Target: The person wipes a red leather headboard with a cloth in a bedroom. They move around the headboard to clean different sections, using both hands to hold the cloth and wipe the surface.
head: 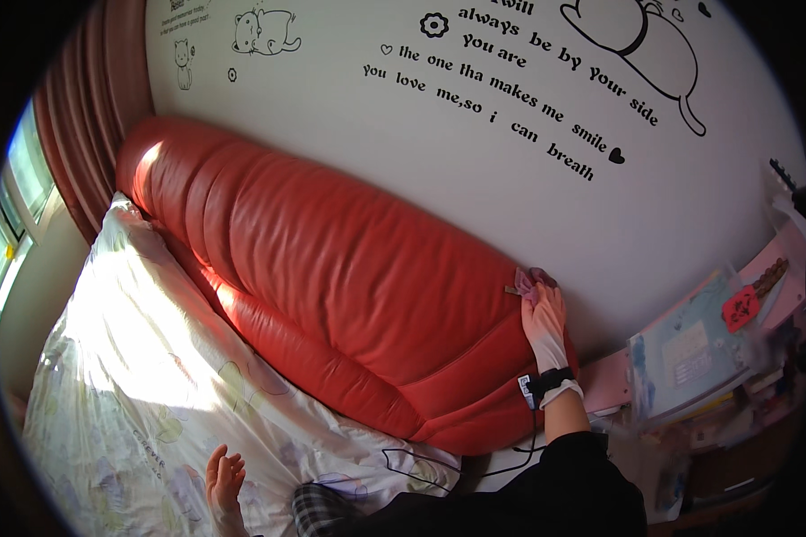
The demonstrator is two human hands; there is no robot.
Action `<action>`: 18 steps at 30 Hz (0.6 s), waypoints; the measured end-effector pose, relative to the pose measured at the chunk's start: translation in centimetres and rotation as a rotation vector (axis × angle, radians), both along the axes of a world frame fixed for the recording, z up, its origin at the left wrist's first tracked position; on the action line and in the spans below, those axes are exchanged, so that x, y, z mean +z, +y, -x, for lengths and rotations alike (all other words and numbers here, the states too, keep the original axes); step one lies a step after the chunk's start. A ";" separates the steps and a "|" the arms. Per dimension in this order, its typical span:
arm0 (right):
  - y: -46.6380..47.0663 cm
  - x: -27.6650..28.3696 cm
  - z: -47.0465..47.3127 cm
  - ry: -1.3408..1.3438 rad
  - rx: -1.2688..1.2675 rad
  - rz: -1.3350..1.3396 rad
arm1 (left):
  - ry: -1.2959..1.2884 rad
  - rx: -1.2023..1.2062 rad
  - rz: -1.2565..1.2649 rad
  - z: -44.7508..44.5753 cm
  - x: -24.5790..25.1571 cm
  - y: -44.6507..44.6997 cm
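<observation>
A long red padded leather headboard (363, 248) stands against the wall, its surface creased and partly sunlit. My right hand (544, 315), in a thin whitish glove with a black strap at the wrist, is on its top edge near the right end. A purplish cloth (526, 285) is bunched under the fingers of that hand and touches the red leather. My left hand (225, 473) hangs above the patterned bedsheet (195, 403), fingers apart and slightly curled, with nothing in it.
A pinkish curtain (87, 114) and a window (23, 194) are at the left. Folders (688, 349) and a red tag (740, 309) lie on a cluttered shelf at the right. A black cable (534, 443) runs from the right wrist over the sheet. The white wall (376, 134) bears drawings and lettering.
</observation>
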State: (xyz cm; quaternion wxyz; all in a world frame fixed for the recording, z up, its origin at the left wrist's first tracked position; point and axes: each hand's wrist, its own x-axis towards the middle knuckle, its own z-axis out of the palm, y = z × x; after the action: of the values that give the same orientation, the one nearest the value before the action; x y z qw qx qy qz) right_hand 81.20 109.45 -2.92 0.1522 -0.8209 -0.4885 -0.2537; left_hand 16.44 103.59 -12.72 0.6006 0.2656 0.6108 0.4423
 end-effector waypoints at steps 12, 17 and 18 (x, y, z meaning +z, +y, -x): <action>25.6 0.4 14.2 0.051 0.492 -0.065 | 0.075 0.002 0.029 5.1 -2.7 2.7; 30.7 -0.1 18.0 0.201 0.472 0.036 | 0.035 -0.260 -0.150 -3.4 3.6 7.3; 29.6 0.0 17.1 0.259 0.513 0.065 | 0.058 -0.309 -0.140 -4.9 4.7 7.9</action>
State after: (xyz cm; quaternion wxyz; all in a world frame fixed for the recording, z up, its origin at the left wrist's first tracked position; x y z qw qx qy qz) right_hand 64.14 139.06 -2.97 0.2460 -0.7006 -0.6645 -0.0841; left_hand 21.31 111.46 -8.01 0.6238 0.4101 0.5474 0.3782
